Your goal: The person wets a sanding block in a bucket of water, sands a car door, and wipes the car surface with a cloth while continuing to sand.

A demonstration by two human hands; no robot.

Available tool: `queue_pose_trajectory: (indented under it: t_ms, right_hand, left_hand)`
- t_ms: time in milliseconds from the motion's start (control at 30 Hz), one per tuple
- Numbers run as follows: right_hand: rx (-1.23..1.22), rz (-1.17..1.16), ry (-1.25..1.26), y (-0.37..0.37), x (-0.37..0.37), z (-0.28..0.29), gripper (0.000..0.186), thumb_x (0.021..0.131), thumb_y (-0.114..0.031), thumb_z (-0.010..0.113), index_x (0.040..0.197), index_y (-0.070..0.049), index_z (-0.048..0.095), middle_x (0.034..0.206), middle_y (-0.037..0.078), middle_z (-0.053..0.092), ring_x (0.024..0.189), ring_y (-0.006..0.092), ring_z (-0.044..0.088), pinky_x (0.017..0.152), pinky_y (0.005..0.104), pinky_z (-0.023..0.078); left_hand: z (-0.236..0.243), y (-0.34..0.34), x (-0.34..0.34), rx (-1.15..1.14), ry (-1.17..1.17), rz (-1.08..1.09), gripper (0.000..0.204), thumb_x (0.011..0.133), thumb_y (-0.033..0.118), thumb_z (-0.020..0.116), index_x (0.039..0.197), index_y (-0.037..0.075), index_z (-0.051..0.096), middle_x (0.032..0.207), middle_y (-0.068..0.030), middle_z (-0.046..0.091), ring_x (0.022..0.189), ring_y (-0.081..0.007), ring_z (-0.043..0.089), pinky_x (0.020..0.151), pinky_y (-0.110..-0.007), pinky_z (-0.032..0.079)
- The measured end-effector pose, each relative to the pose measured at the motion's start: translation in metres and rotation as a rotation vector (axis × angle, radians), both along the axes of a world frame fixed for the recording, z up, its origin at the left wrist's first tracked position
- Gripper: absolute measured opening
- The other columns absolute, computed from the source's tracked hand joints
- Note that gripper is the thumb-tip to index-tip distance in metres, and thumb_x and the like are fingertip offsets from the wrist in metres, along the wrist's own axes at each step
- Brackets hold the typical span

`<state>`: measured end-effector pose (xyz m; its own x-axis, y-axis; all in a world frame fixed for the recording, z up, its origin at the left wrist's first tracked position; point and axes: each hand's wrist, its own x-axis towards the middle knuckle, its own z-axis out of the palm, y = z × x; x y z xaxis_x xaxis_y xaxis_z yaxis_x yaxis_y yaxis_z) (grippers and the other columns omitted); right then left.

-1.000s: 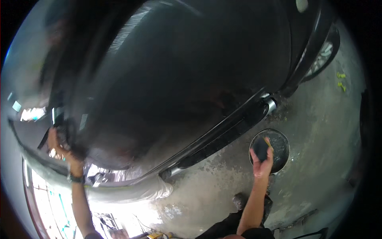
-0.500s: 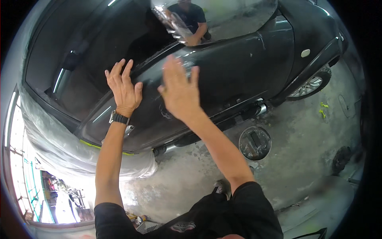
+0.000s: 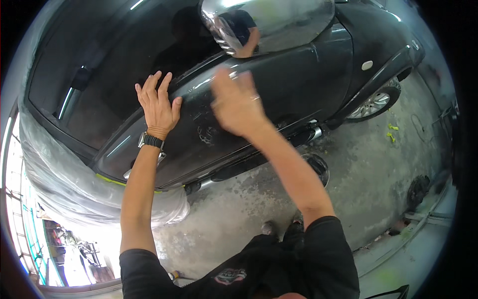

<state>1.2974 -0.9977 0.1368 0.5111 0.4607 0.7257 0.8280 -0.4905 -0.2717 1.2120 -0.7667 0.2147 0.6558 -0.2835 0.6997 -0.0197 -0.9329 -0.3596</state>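
Note:
A dark car door fills the middle of the view, its lower panel dull and marked with pale scuffs. My left hand rests with spread fingers at the window's lower edge, holding nothing; a black-strapped watch is on that wrist. My right hand is over the upper door panel, below the side mirror. It is smeared by motion, but its fingers look stretched out; whatever might lie under the palm is hidden. The shiny mirror housing reflects a person. A door handle shows beside my left forearm.
Clear plastic sheeting covers the car's left end, edged with yellow-green tape. A round dark basin is on the concrete floor, partly behind my right forearm. The front wheel and yellow-green scraps are at the right.
My right hand has moved slightly right across the door panel. My left hand keeps its place on the car. The view has shifted, and my right forearm now covers part of the basin.

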Motion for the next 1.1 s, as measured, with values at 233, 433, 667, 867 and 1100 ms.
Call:
queue_pose_trajectory:
  t_ms: [233, 433, 667, 867, 1100]
  right_hand:
    - [0.213, -0.104, 0.075, 0.000, -0.011, 0.007, 0.064, 0.096, -0.030, 0.061, 0.148, 0.006, 0.049, 0.158, 0.023, 0.044, 0.147, 0.0382, 0.041, 0.115, 0.0698, 0.034]
    - [0.347, -0.437, 0.049, -0.116, 0.085, 0.003, 0.051, 0.100, -0.027, 0.062, 0.142, 0.000, 0.056, 0.153, 0.022, 0.052, 0.149, 0.0372, 0.041, 0.113, 0.0726, 0.032]
    - [0.308, -0.099, -0.127, -0.038, 0.038, -0.024, 0.057, 0.096, -0.039, 0.065, 0.138, -0.001, 0.062, 0.157, 0.014, 0.050, 0.145, 0.0314, 0.045, 0.114, 0.0711, 0.031]
    - [0.278, -0.560, 0.017, -0.117, 0.111, -0.018, 0.049, 0.096, -0.034, 0.064, 0.131, 0.002, 0.065, 0.142, 0.021, 0.060, 0.141, 0.0342, 0.048, 0.109, 0.0743, 0.032]
    - [0.194, -0.039, -0.122, -0.086, 0.083, -0.030, 0.061, 0.092, -0.037, 0.071, 0.139, -0.001, 0.059, 0.141, 0.018, 0.059, 0.132, 0.0310, 0.054, 0.110, 0.0699, 0.033]
  left_hand:
    - [0.001, -0.009, 0.006, 0.049, 0.033, 0.022, 0.061, 0.103, 0.044, 0.053, 0.155, 0.012, 0.050, 0.159, -0.0174, 0.044, 0.149, -0.0387, 0.037, 0.125, -0.067, 0.015]
    - [-0.005, -0.006, 0.010, 0.113, -0.027, 0.005, 0.061, 0.108, 0.047, 0.044, 0.155, 0.009, 0.049, 0.160, -0.0191, 0.042, 0.151, -0.0385, 0.034, 0.125, -0.067, 0.016]
    - [-0.006, 0.000, 0.007, 0.162, 0.014, 0.047, 0.064, 0.108, 0.053, 0.041, 0.154, 0.009, 0.050, 0.160, -0.0187, 0.040, 0.150, -0.0378, 0.035, 0.124, -0.068, 0.016]
    - [-0.005, -0.006, 0.009, 0.180, 0.037, 0.046, 0.065, 0.109, 0.055, 0.037, 0.153, 0.009, 0.050, 0.159, -0.0195, 0.039, 0.150, -0.0383, 0.034, 0.124, -0.069, 0.016]
    - [-0.008, 0.009, 0.003, 0.168, 0.052, 0.053, 0.065, 0.108, 0.054, 0.040, 0.154, 0.009, 0.049, 0.159, -0.0199, 0.039, 0.151, -0.0383, 0.032, 0.123, -0.070, 0.015]
